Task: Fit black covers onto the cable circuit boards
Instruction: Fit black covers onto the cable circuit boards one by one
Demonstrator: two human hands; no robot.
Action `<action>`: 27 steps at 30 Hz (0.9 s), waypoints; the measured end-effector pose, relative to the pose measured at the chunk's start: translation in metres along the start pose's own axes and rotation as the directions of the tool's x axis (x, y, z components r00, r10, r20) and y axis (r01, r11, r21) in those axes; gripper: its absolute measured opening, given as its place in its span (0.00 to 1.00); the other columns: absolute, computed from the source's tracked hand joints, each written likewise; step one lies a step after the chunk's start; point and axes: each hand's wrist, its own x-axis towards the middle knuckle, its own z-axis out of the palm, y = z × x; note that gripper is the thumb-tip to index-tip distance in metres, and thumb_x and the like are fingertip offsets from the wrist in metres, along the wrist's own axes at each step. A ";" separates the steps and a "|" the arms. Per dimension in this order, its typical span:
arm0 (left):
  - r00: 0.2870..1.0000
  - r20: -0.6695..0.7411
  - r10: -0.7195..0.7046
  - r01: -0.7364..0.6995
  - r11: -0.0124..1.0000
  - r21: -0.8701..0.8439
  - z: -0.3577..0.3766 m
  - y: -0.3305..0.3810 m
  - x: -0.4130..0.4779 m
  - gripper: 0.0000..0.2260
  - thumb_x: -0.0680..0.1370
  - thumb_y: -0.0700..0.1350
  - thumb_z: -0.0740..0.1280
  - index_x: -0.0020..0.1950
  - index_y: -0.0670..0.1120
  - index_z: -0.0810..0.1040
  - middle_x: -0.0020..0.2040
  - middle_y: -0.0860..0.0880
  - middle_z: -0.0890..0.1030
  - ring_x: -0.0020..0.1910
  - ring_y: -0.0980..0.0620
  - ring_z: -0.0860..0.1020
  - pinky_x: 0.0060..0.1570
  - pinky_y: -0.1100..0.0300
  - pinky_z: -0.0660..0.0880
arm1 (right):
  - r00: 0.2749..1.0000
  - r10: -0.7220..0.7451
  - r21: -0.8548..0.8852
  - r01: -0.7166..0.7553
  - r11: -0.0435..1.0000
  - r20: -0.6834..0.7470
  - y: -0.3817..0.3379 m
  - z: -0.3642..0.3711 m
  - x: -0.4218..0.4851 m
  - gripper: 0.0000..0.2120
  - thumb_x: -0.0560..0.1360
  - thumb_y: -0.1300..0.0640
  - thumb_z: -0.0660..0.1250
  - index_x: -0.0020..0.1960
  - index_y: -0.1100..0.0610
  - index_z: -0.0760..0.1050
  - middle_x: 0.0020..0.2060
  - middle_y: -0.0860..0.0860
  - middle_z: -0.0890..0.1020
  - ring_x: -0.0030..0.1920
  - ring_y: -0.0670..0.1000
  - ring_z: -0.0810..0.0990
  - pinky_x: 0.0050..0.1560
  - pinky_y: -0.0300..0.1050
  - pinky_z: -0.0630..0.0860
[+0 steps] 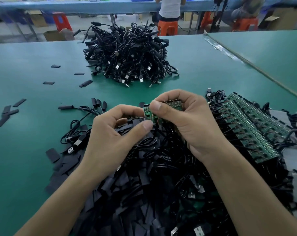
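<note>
Above a heap of flat black covers (127, 193) my two hands meet over a strip of small green circuit boards (174, 103). My left hand (113, 135) pinches the end board (147, 114) between thumb and forefinger. My right hand (183, 121) grips the rest of the strip, its thumb pressing next to that board. Black cables hang from the boards into the heap. No cover sits on the held board.
A panel of joined green boards with cables (251, 126) lies at the right. A big pile of covered USB cables (127, 55) sits at the back of the green table (25, 133). Loose covers (7, 113) lie scattered left. Other people sit on orange stools (167, 28) beyond.
</note>
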 end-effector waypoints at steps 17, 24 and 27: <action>0.995 0.086 -0.043 0.063 0.968 -0.245 0.000 0.004 -0.001 0.09 0.71 0.52 0.72 0.45 0.48 0.82 0.36 0.51 0.81 0.35 0.52 0.76 0.37 0.61 0.74 | 0.979 0.135 0.143 -0.157 0.977 0.155 0.003 0.007 -0.003 0.08 0.66 0.52 0.78 0.38 0.51 0.80 0.37 0.54 0.83 0.35 0.52 0.81 0.40 0.47 0.81; 0.982 0.180 -0.063 0.138 0.887 -0.441 -0.003 -0.001 -0.001 0.12 0.68 0.53 0.79 0.44 0.48 0.85 0.38 0.48 0.81 0.39 0.51 0.77 0.44 0.60 0.76 | 0.944 0.164 0.293 -0.249 0.923 0.285 0.003 0.004 -0.004 0.05 0.66 0.53 0.75 0.40 0.54 0.82 0.35 0.53 0.84 0.33 0.50 0.82 0.38 0.43 0.82; 0.973 0.212 -0.095 0.195 0.829 -0.524 -0.004 -0.001 -0.001 0.13 0.67 0.56 0.80 0.44 0.49 0.85 0.40 0.48 0.81 0.43 0.48 0.75 0.51 0.57 0.75 | 0.936 0.162 0.326 -0.266 0.907 0.313 0.001 0.007 -0.006 0.04 0.67 0.55 0.75 0.39 0.55 0.82 0.35 0.53 0.84 0.33 0.49 0.83 0.37 0.41 0.81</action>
